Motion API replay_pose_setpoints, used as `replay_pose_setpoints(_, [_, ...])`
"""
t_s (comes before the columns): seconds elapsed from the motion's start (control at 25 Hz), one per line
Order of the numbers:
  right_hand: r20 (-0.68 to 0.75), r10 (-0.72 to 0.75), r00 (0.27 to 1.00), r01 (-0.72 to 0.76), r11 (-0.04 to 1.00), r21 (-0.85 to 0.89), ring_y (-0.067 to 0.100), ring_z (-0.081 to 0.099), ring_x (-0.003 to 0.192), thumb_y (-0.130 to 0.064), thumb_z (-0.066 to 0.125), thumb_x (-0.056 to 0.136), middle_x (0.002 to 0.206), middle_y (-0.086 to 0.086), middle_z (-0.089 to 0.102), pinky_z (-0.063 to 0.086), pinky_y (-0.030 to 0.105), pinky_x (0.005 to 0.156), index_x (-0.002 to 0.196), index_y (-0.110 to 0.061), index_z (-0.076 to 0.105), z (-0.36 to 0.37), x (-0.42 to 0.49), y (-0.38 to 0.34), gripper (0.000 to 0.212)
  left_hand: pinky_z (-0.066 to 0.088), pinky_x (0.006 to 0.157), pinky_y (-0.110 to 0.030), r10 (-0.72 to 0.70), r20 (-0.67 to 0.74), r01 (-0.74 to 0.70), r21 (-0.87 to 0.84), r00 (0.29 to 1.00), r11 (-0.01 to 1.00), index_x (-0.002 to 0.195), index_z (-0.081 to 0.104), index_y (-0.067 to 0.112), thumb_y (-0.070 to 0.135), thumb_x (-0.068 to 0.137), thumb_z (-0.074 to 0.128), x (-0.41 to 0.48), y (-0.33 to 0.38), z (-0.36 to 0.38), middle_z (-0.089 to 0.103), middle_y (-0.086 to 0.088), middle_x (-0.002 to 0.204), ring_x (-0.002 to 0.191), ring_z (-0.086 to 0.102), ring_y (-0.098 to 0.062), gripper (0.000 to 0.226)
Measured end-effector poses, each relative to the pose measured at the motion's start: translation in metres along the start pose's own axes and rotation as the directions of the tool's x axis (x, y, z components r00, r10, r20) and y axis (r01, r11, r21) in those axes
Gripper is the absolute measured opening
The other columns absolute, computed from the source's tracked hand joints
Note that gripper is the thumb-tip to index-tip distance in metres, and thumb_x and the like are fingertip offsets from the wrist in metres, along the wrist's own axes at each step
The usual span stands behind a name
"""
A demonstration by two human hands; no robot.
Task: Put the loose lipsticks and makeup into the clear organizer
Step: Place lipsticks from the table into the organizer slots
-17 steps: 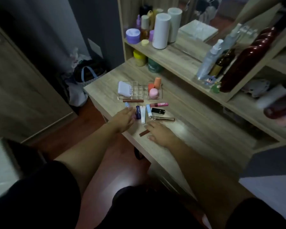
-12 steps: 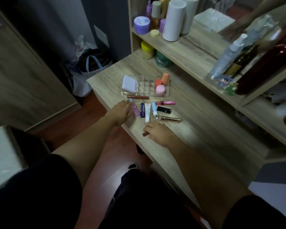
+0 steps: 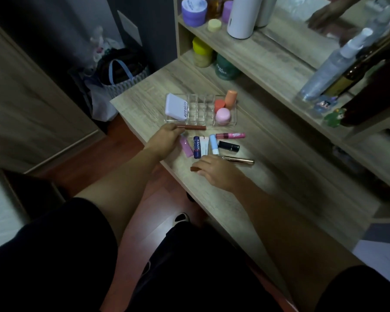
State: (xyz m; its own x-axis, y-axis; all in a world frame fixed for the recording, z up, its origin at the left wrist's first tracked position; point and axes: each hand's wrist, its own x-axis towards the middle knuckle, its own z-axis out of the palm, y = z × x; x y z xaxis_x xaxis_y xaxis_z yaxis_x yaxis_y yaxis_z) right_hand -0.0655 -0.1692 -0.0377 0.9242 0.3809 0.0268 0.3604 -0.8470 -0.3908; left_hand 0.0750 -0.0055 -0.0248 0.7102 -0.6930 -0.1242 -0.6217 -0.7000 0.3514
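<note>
The clear organizer point(image 3: 200, 109) stands on the desk, holding a white compact point(image 3: 176, 106), two orange pieces point(image 3: 231, 99) and a pink round pot point(image 3: 223, 115). In front of it lies a brown lip stick point(image 3: 194, 127); my left hand point(image 3: 164, 141) has its fingers closed on the stick's left end. Loose on the desk are a pink tube point(image 3: 187, 149), a dark blue balm point(image 3: 196, 147), a white tube point(image 3: 204, 148), a light blue stick point(image 3: 214, 144), a black lipstick point(image 3: 229, 146) and a pink gloss point(image 3: 231, 135). My right hand point(image 3: 216, 172) rests flat, fingertips on a small brown lipstick point(image 3: 193, 169), beside a gold wand point(image 3: 240, 160).
A raised shelf point(image 3: 268, 61) behind the organizer carries jars, a white cylinder point(image 3: 242, 16) and a spray bottle point(image 3: 331, 68). Yellow and green jars point(image 3: 225, 68) sit under it. The desk's front edge runs just below my hands. A basket point(image 3: 122, 75) stands on the floor at left.
My left hand has moved from the pink tube up to the brown lip stick and closed on its end. My right hand stays on the small brown lipstick.
</note>
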Motion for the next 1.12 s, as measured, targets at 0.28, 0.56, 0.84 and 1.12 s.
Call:
replay_pose_setpoints(0.28, [-0.34,0.553,0.761,-0.307,0.768,0.562,0.022,0.066,0.084,-0.007,0.06,0.087,0.097,0.015,0.071,0.05,0.018,0.076,0.111,-0.002,0.064,-0.042,0.043,0.014,0.024,0.048,0.089,-0.042,-0.063,0.002,0.063,0.001,0.998,0.998,0.122,0.06,0.009,0.018,0.093,0.05,0.025,0.008,0.003,0.057,-0.021,0.112,0.106,0.054,-0.035,0.031])
replay_pose_setpoints(0.56, [-0.243,0.748,0.617,-0.316,0.519,0.794,0.012,0.064,0.09,-0.011,0.062,0.088,0.105,0.011,0.069,0.052,0.008,0.073,0.115,-0.001,0.061,-0.062,0.068,0.033,0.029,0.048,0.084,-0.043,-0.095,-0.003,0.093,0.259,0.995,0.961,0.108,0.065,0.005,0.023,0.093,0.046,0.043,0.003,-0.001,0.063,-0.016,0.106,0.102,0.056,-0.033,0.031])
replay_pose_setpoints(0.84, [-0.24,0.743,0.624,-0.315,0.521,0.793,0.013,0.063,0.094,-0.009,0.062,0.087,0.108,0.013,0.068,0.055,0.028,0.085,0.113,-0.002,0.061,-0.071,0.087,0.045,0.027,0.049,0.059,-0.033,0.073,0.101,-0.113,0.479,0.992,0.87,0.074,0.071,0.007,0.025,0.074,0.07,0.051,0.006,-0.01,0.068,-0.009,0.075,0.072,0.064,-0.029,0.018])
replay_pose_setpoints(1.12, [-0.201,0.77,0.605,-0.333,0.474,0.815,0.009,0.064,0.09,-0.014,0.064,0.086,0.097,-0.005,0.065,0.058,0.032,0.081,0.112,-0.011,0.061,-0.07,0.092,0.059,0.026,0.048,0.052,-0.027,0.244,0.134,-0.277,0.547,0.96,0.79,0.065,0.07,0.009,0.02,0.069,0.074,0.056,0.004,-0.011,0.067,-0.005,0.066,0.06,0.063,-0.024,0.012])
